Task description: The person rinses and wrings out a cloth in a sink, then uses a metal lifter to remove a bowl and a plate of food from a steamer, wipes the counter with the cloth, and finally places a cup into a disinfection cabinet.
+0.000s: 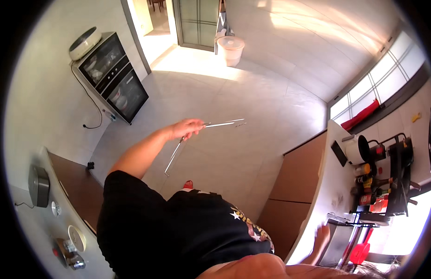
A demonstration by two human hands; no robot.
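Observation:
My left hand (187, 128) is stretched out over the floor, its fingers closed on a thin metal rod frame (219, 124). One part of the frame points right from the fingers; another long rod (173, 157) hangs down and ends in a small hook. What kind of utensil it is, I cannot tell. At the lower right, my right hand (323, 233) is blurred at the edge of the sink (332, 244), just below a metal fitting (335, 218). Glare and blur hide its fingers and anything in them.
A countertop (335, 195) with a white pot (356, 150), bottles and a black rack runs along the right. A red ladle or scoop (360, 251) lies beyond the sink. A glass-doored cabinet (114, 78) stands upper left, a lidded bucket (231, 50) near the doorway, another counter (74, 205) lower left.

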